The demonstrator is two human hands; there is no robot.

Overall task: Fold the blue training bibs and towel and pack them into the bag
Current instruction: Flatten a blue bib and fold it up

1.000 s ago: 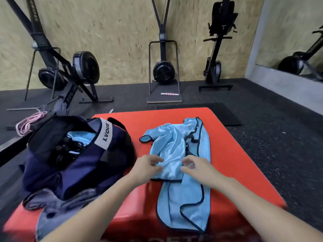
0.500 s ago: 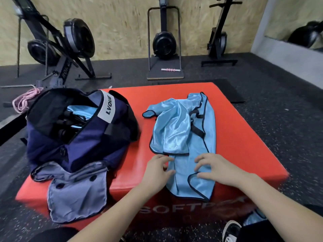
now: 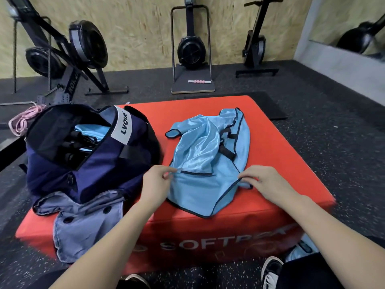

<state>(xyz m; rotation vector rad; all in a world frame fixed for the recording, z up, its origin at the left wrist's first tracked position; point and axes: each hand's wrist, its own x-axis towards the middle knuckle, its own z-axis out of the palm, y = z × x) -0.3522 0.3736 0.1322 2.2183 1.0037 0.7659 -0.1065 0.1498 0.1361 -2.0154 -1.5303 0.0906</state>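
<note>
Open navy fabric duffel bag [image 3: 93, 163] at the left edge of the red padded plyo box [image 3: 281, 163], white "LVQUE" label [image 3: 123, 126] on its strap (light blue cloth visible inside). Front face of box printed "SOFT…", rest blurred. Left hand [image 3: 156, 184] pinching the near-left edge of the shiny light blue training bib with black trim [image 3: 204, 163], box centre. Right hand [image 3: 268, 182] pinching its near-right edge.

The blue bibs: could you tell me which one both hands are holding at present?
The crumpled blue bib on the red box: the left hand and right hand pinch its near edges. The other blue fabric lies inside the navy bag.
</note>
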